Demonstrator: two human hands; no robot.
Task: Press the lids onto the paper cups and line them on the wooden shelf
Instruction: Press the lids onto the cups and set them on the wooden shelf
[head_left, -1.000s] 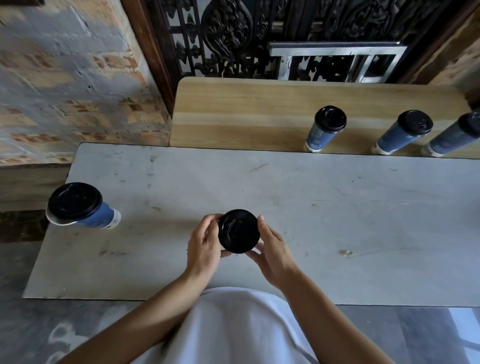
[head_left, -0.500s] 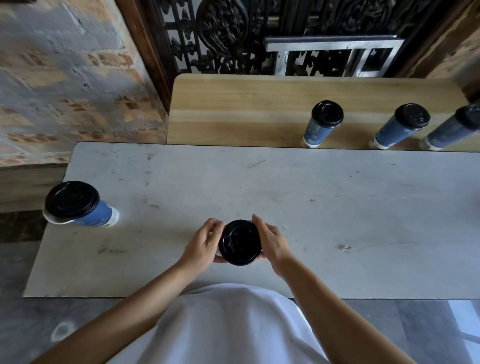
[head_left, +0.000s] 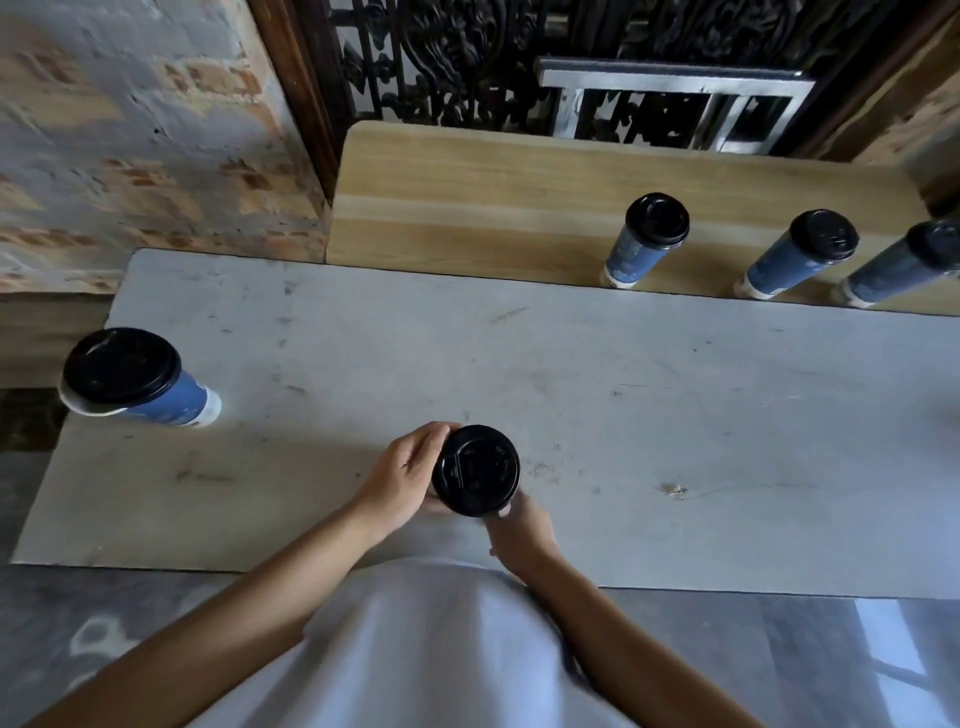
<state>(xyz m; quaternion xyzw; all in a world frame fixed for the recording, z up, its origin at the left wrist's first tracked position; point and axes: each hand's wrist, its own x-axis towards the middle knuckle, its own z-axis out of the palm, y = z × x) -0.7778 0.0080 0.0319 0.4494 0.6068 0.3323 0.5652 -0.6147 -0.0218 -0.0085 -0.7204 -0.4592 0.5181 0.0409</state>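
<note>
Head view: a black lid (head_left: 475, 470) is seen at the near middle of the worktop (head_left: 649, 415), and the paper cup beneath it is hidden almost wholly by the lid itself. The left hand (head_left: 408, 480) is curled round the lid's left rim, with fingertips at its far edge. The right hand (head_left: 522, 530) lies at the near right of the rim, but it is blurred and its fingers are covered, so whether it grips cannot be told. Three capped cups (head_left: 647, 241) are lined along the right part of the wooden shelf (head_left: 467, 208). Another capped cup (head_left: 137, 382) stands apart at the worktop's left end; a pale rim shows under its lid, so its seating may be doubted.

The step in hand is judged to be the pressing. It would be done best with the cup stood flat and steadied low. Pressure should be worked round the whole rim rather than at one spot, so that the paper wall is not crushed. The seal should be checked all round before the cup is carried to the shelf.
</note>
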